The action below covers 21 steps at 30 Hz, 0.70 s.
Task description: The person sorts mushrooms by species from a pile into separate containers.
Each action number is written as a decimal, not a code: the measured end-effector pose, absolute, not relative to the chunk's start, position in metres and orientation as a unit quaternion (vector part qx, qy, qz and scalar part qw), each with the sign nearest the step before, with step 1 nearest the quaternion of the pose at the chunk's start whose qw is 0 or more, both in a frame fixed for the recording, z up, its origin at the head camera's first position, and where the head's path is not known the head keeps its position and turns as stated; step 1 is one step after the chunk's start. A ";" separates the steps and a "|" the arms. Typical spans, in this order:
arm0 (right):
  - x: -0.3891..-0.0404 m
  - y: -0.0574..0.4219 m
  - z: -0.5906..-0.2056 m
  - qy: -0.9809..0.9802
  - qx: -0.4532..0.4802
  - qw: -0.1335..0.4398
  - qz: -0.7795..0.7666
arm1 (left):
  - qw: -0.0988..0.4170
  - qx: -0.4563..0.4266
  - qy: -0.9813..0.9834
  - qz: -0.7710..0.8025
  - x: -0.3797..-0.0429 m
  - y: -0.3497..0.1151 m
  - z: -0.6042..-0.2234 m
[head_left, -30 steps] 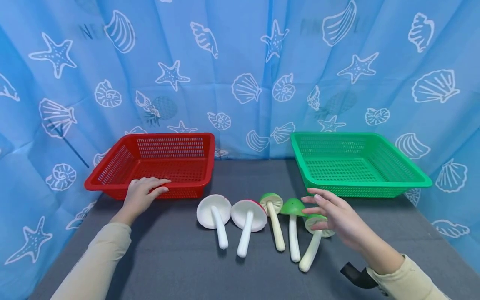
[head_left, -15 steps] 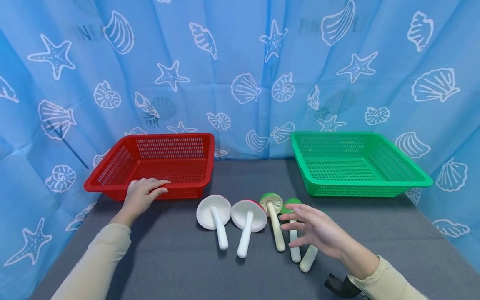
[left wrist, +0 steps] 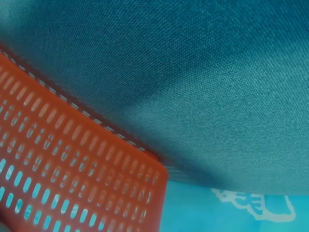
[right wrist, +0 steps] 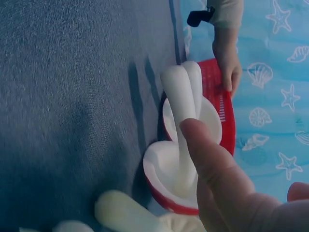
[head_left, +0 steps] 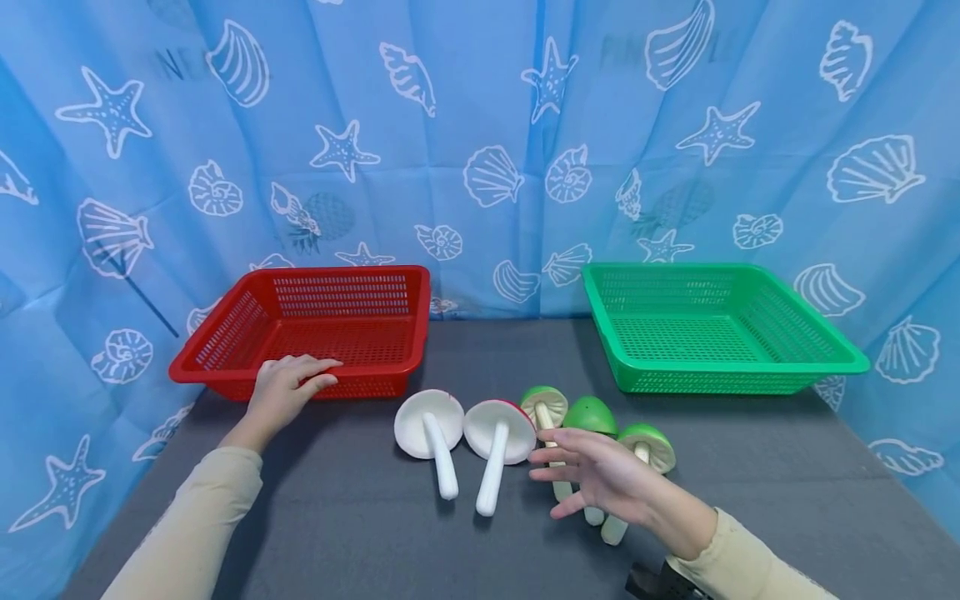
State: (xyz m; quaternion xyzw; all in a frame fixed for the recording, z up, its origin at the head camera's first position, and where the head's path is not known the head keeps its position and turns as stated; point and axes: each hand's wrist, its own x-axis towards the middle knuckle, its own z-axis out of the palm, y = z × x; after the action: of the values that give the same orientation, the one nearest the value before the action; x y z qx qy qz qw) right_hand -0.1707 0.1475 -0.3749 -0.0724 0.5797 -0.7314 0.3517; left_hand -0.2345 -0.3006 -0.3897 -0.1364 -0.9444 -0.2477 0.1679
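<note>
My left hand (head_left: 288,390) holds the near rim of the red basket (head_left: 375,379), fingers over the edge and thumb outside. My right hand (head_left: 600,475) is spread over the stems of three green-capped toy mushrooms (head_left: 590,414), partly covering them. Left of its fingertips lie two red-capped toy mushrooms with pale undersides showing, the nearer one (head_left: 495,433) and a farther one (head_left: 429,425). From the right wrist, a finger (right wrist: 207,150) overlaps the white stem (right wrist: 178,96) of the nearer red-capped mushroom. The right palm holds nothing.
A green basket (head_left: 727,379) stands at the back right. Dark grey cloth (head_left: 360,533) covers the table. Behind both baskets hangs a blue curtain (head_left: 480,100) with white shell and starfish prints.
My right hand has moved left and a little toward me, from beside the rightmost green-capped mushroom to near the red-capped ones. The left hand and the mushrooms stay put.
</note>
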 end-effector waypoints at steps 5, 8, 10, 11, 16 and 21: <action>-0.170 0.138 -0.381 0.570 -0.052 0.368 -0.732 | 0.158 -0.135 -0.945 -0.253 -0.235 -0.301 -0.390; -0.171 0.130 -0.384 0.567 -0.036 0.378 -0.731 | 0.156 -0.138 -0.944 -0.255 -0.235 -0.301 -0.389; -0.171 0.124 -0.387 0.564 -0.027 0.382 -0.732 | 0.157 -0.141 -0.943 -0.258 -0.234 -0.302 -0.389; -0.171 0.121 -0.389 0.562 -0.025 0.383 -0.733 | 0.159 -0.144 -0.942 -0.257 -0.235 -0.302 -0.389; -0.170 0.109 -0.397 0.550 -0.017 0.386 -0.740 | 0.163 -0.150 -0.941 -0.256 -0.236 -0.302 -0.391; -0.169 0.097 -0.404 0.554 -0.018 0.381 -0.740 | 0.166 -0.150 -0.941 -0.254 -0.236 -0.301 -0.391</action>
State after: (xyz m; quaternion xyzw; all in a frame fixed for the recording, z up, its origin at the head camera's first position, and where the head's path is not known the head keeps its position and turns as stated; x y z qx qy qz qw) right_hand -0.1693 0.0974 -0.4036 -0.0182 0.5539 -0.7402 0.3808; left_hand -0.2356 -0.3013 -0.3911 -0.1505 -0.9408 -0.2544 0.1657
